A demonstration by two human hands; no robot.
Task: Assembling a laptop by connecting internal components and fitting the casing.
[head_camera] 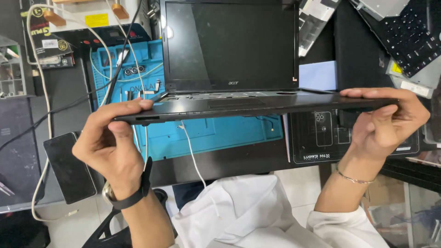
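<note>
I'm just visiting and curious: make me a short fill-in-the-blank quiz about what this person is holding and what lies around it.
1. Both hands hold an open black ____ above the workbench, the left hand and right hand gripping opposite ends of its base.
2. The mat lying under it is ____ in colour.
3. A dark phone lies on the bench, nearest the ____ hand.
4. The watch sits on the ____ wrist.

Missing words: laptop; blue; left; left

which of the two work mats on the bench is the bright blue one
The blue silicone mat, lying behind the lifted black laptop near the left hand; the black printed mat lies by the right hand.
</note>
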